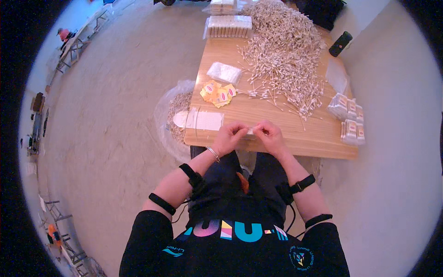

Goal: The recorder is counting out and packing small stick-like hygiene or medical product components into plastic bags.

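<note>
My left hand (pixel 232 137) and my right hand (pixel 271 137) meet over the table's near edge, thumbs and fingertips pinched. Between them is a small whitish packet (pixel 250 131), gripped from both sides; the fingers cover most of it. Just left of my left hand lies a flat stack of white plastic bags (pixel 210 121), with a thin strip across it. Beyond that is a loose heap of yellow cards (pixel 217 93). A big pile of cotton swabs (pixel 286 51) spreads over the far half of the wooden table (pixel 258 111), some stray swabs reaching toward me.
A white bundle in clear film (pixel 224 73) lies behind the cards. Filled swab packs (pixel 350 122) are stacked at the right edge, larger wrapped packs (pixel 228 27) at the far left. A black cylinder (pixel 340 44) stands near the wall. A plastic sack of swabs (pixel 177 99) sits beside the table.
</note>
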A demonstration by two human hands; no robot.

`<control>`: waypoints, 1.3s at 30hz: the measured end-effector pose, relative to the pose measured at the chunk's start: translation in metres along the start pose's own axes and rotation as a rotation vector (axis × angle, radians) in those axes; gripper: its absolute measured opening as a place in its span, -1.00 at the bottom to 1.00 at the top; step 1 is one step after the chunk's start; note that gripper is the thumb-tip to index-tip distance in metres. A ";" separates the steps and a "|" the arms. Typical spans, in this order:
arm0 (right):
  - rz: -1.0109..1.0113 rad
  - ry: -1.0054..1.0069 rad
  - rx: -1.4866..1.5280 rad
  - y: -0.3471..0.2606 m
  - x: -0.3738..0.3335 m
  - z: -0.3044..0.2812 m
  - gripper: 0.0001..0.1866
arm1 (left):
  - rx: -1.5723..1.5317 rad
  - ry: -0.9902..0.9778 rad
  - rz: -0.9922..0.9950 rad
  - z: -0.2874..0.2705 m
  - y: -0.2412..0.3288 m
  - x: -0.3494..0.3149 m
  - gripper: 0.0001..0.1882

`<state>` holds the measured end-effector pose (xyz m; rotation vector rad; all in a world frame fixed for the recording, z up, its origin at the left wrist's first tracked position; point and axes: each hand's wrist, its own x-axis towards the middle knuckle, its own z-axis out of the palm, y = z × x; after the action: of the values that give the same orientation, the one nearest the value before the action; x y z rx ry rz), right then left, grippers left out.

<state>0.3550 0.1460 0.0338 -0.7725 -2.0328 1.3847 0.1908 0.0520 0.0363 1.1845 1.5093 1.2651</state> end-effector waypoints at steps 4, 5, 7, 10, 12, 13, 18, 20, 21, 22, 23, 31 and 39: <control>-0.256 0.038 -0.260 -0.009 -0.004 -0.002 -0.94 | 0.242 0.072 0.238 0.002 -0.002 -0.010 -0.81; -0.296 0.045 -0.320 -0.014 -0.006 -0.002 -0.92 | 0.297 0.101 0.339 0.001 -0.003 -0.010 -0.80; -0.395 0.060 -0.446 -0.023 -0.006 -0.002 -0.90 | 0.405 0.161 0.541 -0.001 -0.005 -0.011 -0.76; -0.555 0.079 -0.642 -0.027 -0.007 -0.005 -0.84 | 0.614 0.160 0.710 -0.007 -0.006 -0.008 -0.70; -0.645 0.089 -0.772 -0.029 -0.008 -0.009 -0.80 | 0.726 0.149 0.738 -0.007 -0.001 -0.009 -0.67; -0.646 0.082 -0.805 -0.029 -0.009 -0.010 -0.77 | 0.783 0.143 0.752 -0.007 0.002 -0.010 -0.65; -0.728 0.068 -0.887 -0.037 -0.011 -0.008 -0.69 | 0.894 0.162 0.829 -0.012 0.008 -0.014 -0.66; -0.695 0.100 -0.863 -0.036 -0.013 -0.003 -0.69 | 0.919 0.160 0.828 -0.011 0.010 -0.015 -0.66; -0.675 0.115 -0.852 -0.034 -0.015 -0.001 -0.69 | 0.930 0.160 0.822 -0.010 0.010 -0.015 -0.65; -0.671 0.129 -0.847 -0.032 -0.017 0.000 -0.71 | 0.941 0.161 0.817 -0.009 0.011 -0.015 -0.65; -0.675 0.145 -0.842 -0.030 -0.015 0.001 -0.73 | 0.931 0.158 0.817 -0.009 0.012 -0.014 -0.67; -0.390 0.153 -0.502 -0.027 -0.006 0.005 -0.90 | 0.396 0.163 0.298 -0.006 0.008 -0.010 -0.85; -0.023 0.113 -0.286 -0.032 0.005 -0.003 -0.88 | 0.282 0.062 0.010 -0.004 0.034 0.002 -0.83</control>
<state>0.3491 0.1419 0.0653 -0.9219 -2.1688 1.0241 0.1913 0.0550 0.0705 1.3424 1.7728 1.1296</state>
